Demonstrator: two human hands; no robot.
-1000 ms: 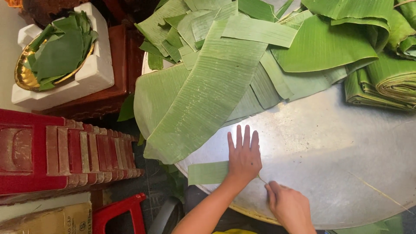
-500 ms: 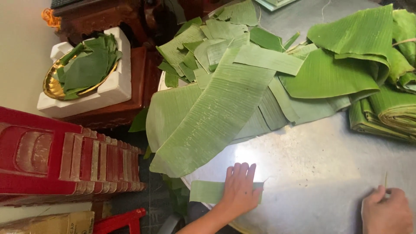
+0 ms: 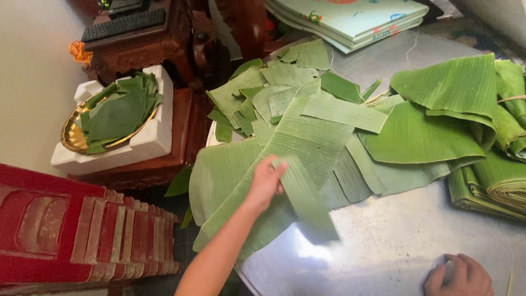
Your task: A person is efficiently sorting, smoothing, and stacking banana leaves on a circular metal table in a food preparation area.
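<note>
Lifted off the desk (image 3: pixel 394 241) since the earlier frame, the leaf strip (image 3: pixel 307 203) hangs limp, light and tearable from the left hand (image 3: pixel 267 183), fingers pinching its far end over the leaf pile (image 3: pixel 307 137); right hand (image 3: pixel 459 277) rests curled near.

2 hands (image 3: pixel 267 183) over tabletop (image 3: pixel 405 241); 1 leaf strip (image 3: pixel 304 200) lifted; 1 gold bowl (image 3: pixel 74 134) left of tabletop; 1 keyboard (image 3: pixel 123 23); loose leaves too many to count.
</note>
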